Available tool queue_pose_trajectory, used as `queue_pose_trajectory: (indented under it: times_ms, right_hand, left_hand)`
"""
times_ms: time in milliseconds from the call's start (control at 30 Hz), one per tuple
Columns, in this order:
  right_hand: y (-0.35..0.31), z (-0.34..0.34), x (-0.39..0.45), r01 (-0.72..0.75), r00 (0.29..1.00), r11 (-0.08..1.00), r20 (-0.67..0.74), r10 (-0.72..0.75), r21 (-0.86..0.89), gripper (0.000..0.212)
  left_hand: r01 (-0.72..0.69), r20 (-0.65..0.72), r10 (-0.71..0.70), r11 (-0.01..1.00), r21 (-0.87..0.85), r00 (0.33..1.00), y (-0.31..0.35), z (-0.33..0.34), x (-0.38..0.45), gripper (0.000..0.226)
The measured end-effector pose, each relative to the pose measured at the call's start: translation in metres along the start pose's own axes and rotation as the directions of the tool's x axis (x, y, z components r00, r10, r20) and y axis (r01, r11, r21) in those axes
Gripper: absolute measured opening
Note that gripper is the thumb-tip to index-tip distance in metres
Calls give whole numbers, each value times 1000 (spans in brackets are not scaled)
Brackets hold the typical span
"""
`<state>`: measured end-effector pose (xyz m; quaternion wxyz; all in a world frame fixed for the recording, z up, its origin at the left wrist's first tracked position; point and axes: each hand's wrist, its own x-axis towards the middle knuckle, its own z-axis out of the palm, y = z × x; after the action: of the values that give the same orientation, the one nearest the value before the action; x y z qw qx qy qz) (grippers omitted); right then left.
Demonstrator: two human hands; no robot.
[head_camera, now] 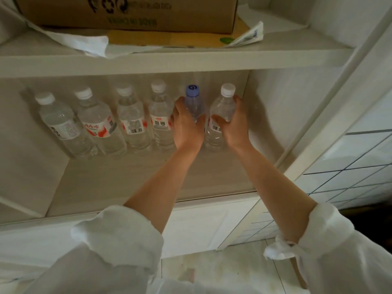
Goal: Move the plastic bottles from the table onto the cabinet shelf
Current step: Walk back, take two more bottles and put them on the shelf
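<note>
On cabinet shelf (148,183), blue-capped bottle (194,102) clasped by left hand (186,126), white-capped bottle (222,111) by right hand (233,124); thin slippery walls judged crushable, mid-body grip advised.

Six plastic bottles on one shelf, two hands, one cardboard box.

Six bottles stand in a row on the lower shelf (127,183): five have white caps and one has a blue cap. From the left, the white-capped ones are the first bottle (61,126), second bottle (99,126), third bottle (132,122), fourth bottle (160,117) and the sixth bottle (220,115); the blue-capped bottle (194,105) is fifth. Two hands reach in, one bottle in each: the left hand (186,128) on the blue-capped one, the right hand (235,124) on the sixth. Two rolled white sleeves show below. The upper shelf (169,62) carries one cardboard box (127,13).
</note>
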<state>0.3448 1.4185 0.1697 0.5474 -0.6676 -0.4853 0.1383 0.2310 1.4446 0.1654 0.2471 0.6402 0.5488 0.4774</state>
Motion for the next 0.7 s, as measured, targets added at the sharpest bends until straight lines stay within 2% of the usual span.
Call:
queue_pose_trajectory:
  times_ms: [467, 700]
  right_hand:
    - [7, 8, 18, 57, 998, 998, -15, -56, 16, 69]
    - [12, 4, 18, 55, 998, 998, 18, -55, 17, 76]
  left_hand:
    - [61, 23, -59, 994, -90, 998, -15, 18, 10, 61]
    - [58, 1, -58, 991, -120, 998, -17, 24, 6, 60]
